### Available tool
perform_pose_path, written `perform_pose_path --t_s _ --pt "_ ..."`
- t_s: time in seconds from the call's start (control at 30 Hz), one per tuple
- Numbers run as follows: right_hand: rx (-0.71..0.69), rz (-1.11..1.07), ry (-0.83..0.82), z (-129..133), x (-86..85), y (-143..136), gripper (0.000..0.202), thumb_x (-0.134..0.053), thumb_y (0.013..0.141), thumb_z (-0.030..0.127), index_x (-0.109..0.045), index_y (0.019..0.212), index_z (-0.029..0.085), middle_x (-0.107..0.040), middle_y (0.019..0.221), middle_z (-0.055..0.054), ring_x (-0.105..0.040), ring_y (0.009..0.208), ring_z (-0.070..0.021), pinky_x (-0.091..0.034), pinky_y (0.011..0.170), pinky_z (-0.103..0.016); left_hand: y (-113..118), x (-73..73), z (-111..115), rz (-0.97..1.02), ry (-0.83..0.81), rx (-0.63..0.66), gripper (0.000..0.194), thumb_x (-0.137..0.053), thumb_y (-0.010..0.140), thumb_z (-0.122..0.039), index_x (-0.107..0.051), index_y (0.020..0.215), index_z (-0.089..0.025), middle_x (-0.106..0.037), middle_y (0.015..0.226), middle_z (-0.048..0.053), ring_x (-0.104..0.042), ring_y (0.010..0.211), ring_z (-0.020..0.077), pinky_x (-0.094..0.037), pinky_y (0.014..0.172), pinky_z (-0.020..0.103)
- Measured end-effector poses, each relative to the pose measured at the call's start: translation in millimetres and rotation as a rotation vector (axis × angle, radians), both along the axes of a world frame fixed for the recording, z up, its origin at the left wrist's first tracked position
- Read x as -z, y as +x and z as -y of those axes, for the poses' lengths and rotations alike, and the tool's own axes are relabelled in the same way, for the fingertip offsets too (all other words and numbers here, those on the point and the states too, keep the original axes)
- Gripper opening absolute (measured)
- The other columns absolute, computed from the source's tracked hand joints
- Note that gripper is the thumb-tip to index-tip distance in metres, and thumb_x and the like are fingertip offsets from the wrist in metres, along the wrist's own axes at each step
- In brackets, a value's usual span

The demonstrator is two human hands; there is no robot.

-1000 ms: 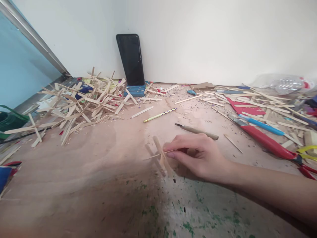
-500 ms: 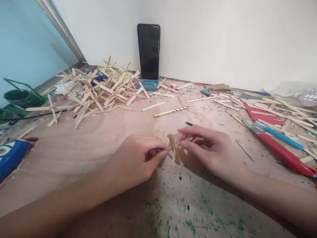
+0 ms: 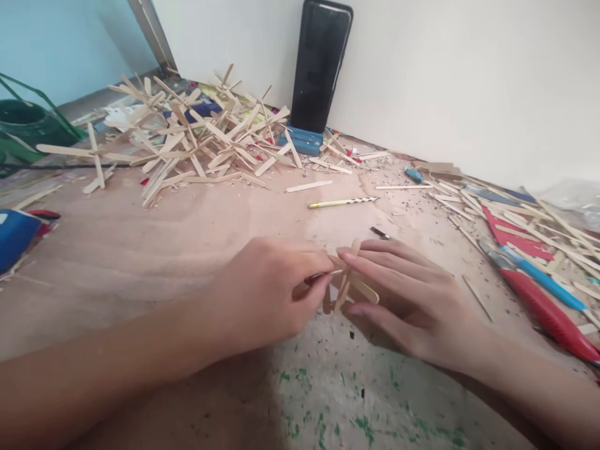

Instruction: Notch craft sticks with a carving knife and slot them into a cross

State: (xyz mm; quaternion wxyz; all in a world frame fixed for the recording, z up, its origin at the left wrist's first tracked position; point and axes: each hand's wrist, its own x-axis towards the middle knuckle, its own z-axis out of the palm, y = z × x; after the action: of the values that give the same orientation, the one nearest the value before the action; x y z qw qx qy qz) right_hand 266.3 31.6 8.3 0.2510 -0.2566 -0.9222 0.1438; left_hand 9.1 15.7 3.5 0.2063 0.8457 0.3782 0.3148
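Between both hands, low over the table, is a small piece of crossed wooden sticks [image 3: 344, 289]. My left hand [image 3: 276, 284] pinches a thin end of it between thumb and forefinger. On its right side, my right hand [image 3: 407, 294] has its thumb and fingers apart, with the forefinger's tip against an upper stick. One flat stick [image 3: 365, 290] points toward the gap between my right thumb and forefinger. A small dark blade-like piece [image 3: 379, 233] lies just behind my right hand.
A pile of crossed sticks [image 3: 206, 134] fills the back left, near a green bucket [image 3: 28, 122]. A phone [image 3: 321, 65] stands in a blue holder [image 3: 302, 140]. A pencil [image 3: 342, 203] lies before it. At right are loose sticks, a red-handled tool [image 3: 548, 312] and a blue pen-like tool [image 3: 544, 275].
The view has shifted, so the background sits higher. The crossed sticks have turned between my hands, and my right hand has opened from its pinch on them.
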Motion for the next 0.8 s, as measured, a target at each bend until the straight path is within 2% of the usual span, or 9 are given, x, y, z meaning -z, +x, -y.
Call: perform_pose_path --t_s 0.1,0.27,0.4,0.5,0.67,0.8 --pt "0.012 -0.050 -0.088 0 0.4 -1 0.048 -0.078 0.100 0.021 -0.069 0.146 0.013 -0.083 0.127 -0.011 -0.071 0.128 -0.0227 -0.056 0.117 -0.038 -3 6.1 0 -0.082 0.146 0.020 0.026 -0.056 0.103 -0.013 -0.078 0.090 -0.016 -0.076 0.083 0.001 -0.068 0.073 0.0163 -0.051 0.068 0.030" --pt "0.052 -0.164 -0.219 1 -0.1 -3 0.055 -0.086 0.095 0.022 -0.071 0.148 0.024 -0.083 0.131 -0.008 -0.072 0.129 -0.0227 -0.059 0.114 -0.038 -6 8.3 1 -0.105 0.247 0.026 0.026 -0.052 0.105 -0.013 -0.077 0.098 -0.018 -0.082 0.099 0.005 -0.074 0.075 0.0189 -0.054 0.064 0.033" --pt "0.034 -0.221 -0.351 -1 -3.9 -1 0.057 -0.091 0.090 0.025 -0.075 0.144 0.031 -0.084 0.130 -0.003 -0.074 0.125 -0.0213 -0.059 0.113 -0.035 -5 5.5 4 -0.076 0.230 0.025 0.025 -0.053 0.105 -0.012 -0.076 0.098 -0.019 -0.081 0.101 0.005 -0.075 0.082 0.0190 -0.056 0.070 0.033" --pt "0.063 -0.235 -0.521 -2 -8.4 0 0.054 -0.094 0.087 0.030 -0.079 0.139 0.035 -0.084 0.130 -0.001 -0.076 0.122 -0.0205 -0.061 0.109 -0.032 -4 5.5 5 -0.053 0.165 0.039 0.025 -0.053 0.105 -0.012 -0.076 0.098 -0.017 -0.079 0.096 0.005 -0.074 0.080 0.0188 -0.056 0.070 0.032" --pt "0.216 -0.300 -0.742 3 -14.9 -6 0.041 -0.096 0.083 0.024 -0.086 0.121 0.036 -0.087 0.116 0.002 -0.084 0.104 -0.0181 -0.068 0.094 -0.023 0 10.2 6 0.017 0.175 0.028 0.018 -0.059 0.105 -0.011 -0.077 0.102 -0.012 -0.080 0.097 0.006 -0.074 0.086 0.0191 -0.058 0.078 0.030" --pt "0.241 -0.305 -0.857 6 -16.3 -12 0.037 -0.090 0.085 0.016 -0.086 0.118 0.033 -0.088 0.111 0.001 -0.086 0.095 -0.0182 -0.070 0.075 -0.018 1 12.6 8 0.014 0.185 0.017 0.018 -0.061 0.102 -0.008 -0.078 0.097 -0.010 -0.082 0.100 0.009 -0.076 0.085 0.0212 -0.060 0.077 0.033"
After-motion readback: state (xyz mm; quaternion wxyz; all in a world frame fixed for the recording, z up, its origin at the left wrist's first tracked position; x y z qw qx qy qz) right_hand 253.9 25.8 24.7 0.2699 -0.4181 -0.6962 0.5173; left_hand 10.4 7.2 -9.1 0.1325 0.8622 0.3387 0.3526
